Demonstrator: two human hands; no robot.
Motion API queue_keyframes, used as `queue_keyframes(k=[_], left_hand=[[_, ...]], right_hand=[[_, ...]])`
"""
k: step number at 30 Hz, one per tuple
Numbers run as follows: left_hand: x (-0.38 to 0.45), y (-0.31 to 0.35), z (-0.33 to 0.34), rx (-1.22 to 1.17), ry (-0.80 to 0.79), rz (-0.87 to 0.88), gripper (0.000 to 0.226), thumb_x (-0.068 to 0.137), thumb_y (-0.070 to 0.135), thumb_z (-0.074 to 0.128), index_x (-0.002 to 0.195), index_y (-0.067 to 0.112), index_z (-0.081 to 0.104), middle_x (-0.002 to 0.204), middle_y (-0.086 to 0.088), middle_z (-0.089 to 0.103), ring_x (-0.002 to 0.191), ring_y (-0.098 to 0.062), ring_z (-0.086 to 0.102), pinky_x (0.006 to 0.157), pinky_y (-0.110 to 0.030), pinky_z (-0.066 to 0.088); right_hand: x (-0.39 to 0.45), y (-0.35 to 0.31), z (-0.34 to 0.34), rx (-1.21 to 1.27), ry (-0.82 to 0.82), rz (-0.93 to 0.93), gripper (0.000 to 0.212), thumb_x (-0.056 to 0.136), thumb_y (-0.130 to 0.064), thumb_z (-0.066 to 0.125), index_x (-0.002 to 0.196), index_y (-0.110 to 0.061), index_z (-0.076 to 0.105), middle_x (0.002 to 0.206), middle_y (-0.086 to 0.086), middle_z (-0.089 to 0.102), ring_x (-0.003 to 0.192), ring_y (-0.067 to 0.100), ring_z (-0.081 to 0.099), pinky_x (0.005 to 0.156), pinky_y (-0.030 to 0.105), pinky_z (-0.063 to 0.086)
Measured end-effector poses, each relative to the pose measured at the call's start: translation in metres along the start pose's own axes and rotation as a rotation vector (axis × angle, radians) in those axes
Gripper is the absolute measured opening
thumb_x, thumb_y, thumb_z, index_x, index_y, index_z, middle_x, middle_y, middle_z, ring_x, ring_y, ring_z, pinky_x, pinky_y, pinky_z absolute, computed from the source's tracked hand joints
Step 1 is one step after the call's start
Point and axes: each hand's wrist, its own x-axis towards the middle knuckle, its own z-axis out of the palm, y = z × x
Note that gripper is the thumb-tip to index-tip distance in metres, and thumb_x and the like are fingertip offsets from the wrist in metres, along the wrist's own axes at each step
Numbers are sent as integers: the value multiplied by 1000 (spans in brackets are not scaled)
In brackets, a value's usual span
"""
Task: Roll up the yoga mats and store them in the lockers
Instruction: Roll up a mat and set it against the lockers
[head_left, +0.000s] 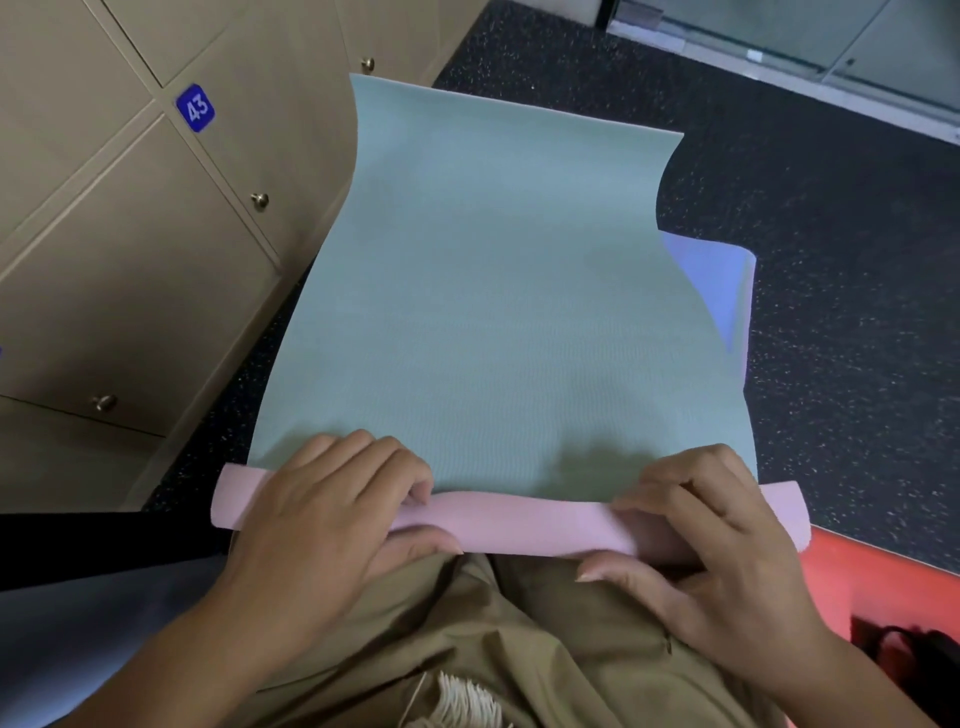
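A yoga mat (498, 291), pale green on top and pink underneath, lies flat on the dark floor and stretches away from me. Its near end is turned over into a short pink roll (519, 522) just in front of my knees. My left hand (332, 514) grips the left part of that roll, fingers curled over the top and thumb underneath. My right hand (711, 540) grips the right part the same way. A purple mat (727, 291) peeks out from under the green mat's right edge.
Beige lockers (130, 249) with small round knobs stand along the left, one marked 43 (195, 107). Dark speckled floor (831, 260) spreads to the right. A red mat (872, 582) with a black object on it lies at the lower right.
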Motion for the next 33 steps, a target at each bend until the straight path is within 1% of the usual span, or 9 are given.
queue_keyframes(k=[8,11,15,20,23,26,28,31,33], left_hand=[[-13,17,7,349,-41,6,53,107,57,37,85,15,59,83,-2,53,71,-26,52,64,-42,42],[-12,16,9,334,-51,54,51,109,53,34,85,15,57,83,-3,51,71,-26,50,63,-40,41],[-3,6,6,276,-46,109,55,109,55,32,81,15,56,77,-1,49,63,-24,51,55,-41,49],[3,11,-3,253,28,105,54,107,56,40,76,15,57,70,0,47,55,-21,50,46,-40,47],[12,15,-12,197,62,33,63,104,63,36,70,14,56,64,0,45,46,-21,48,38,-33,38],[22,16,-19,95,-28,-76,66,98,70,32,69,13,50,60,1,41,38,-21,39,38,-28,22],[26,17,-21,80,-98,-165,61,91,73,37,69,17,44,57,3,38,37,-19,37,39,-21,12],[30,16,-21,-22,-144,-337,60,82,79,50,71,23,34,56,6,33,44,-17,39,45,-21,15],[34,17,-18,-101,-155,-435,58,71,80,52,73,25,34,59,8,33,50,-11,37,47,-24,17]], right_hand=[[3,-4,9,-233,-80,-77,58,94,-65,60,82,-9,67,78,3,56,72,28,52,69,41,42],[5,-6,10,-284,-69,-80,59,95,-66,56,77,-11,63,74,4,53,67,29,50,64,40,36],[2,-10,11,-292,-32,-41,62,97,-67,50,71,-11,59,69,3,51,61,28,50,62,39,34],[-6,-7,5,-240,63,-31,60,94,-62,61,63,-10,61,63,3,50,58,25,47,60,35,36],[-6,-6,2,-153,47,69,61,90,-66,63,62,-12,61,62,0,51,54,23,52,58,32,37],[7,-10,-6,-25,-69,255,60,78,-79,62,60,-22,55,59,-10,47,53,9,46,53,28,36],[21,-12,-13,40,-174,416,63,65,-88,62,57,-28,49,58,-7,49,58,13,50,54,26,36],[36,-10,-17,100,-266,546,72,54,-93,68,57,-24,48,69,-16,57,64,11,52,54,25,36],[42,-8,-17,65,-320,572,74,50,-93,65,57,-22,47,61,-8,55,58,14,50,50,25,33]])
